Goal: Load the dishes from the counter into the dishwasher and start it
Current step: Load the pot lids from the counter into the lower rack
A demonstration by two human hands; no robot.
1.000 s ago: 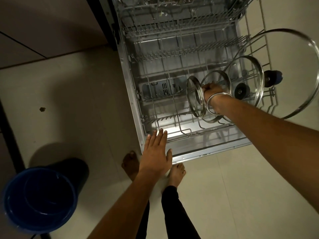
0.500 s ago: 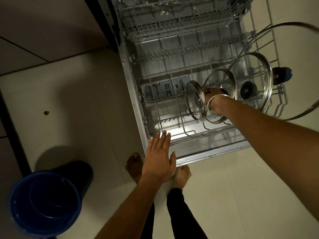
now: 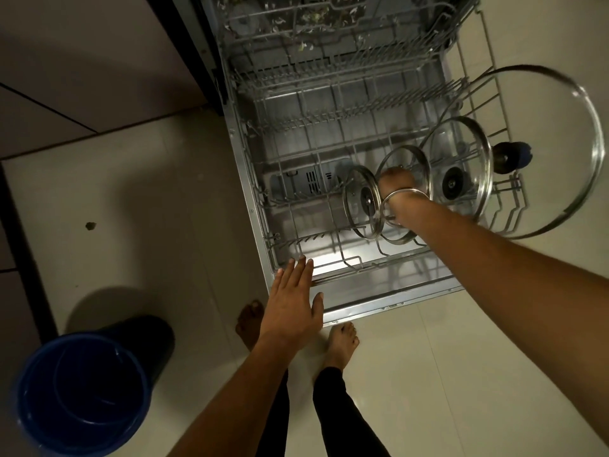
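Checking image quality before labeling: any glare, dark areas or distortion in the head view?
Head view: dim overall, with a bright glare patch on the dishwasher door near the left hand; wide-angle bending stretches the largest glass lid at the right edge; the blue bucket sits in a dark corner; the right hand among the lids is shadowed.

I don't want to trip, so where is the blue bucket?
In the head view the round blue plastic bucket stands on the tiled floor at lower left, left of the person's bare feet and apart from the open dishwasher's lower rack.

Blue bucket (image 3: 82, 394), grey rack (image 3: 329, 153) — lid knobs (image 3: 452, 183) seemingly black
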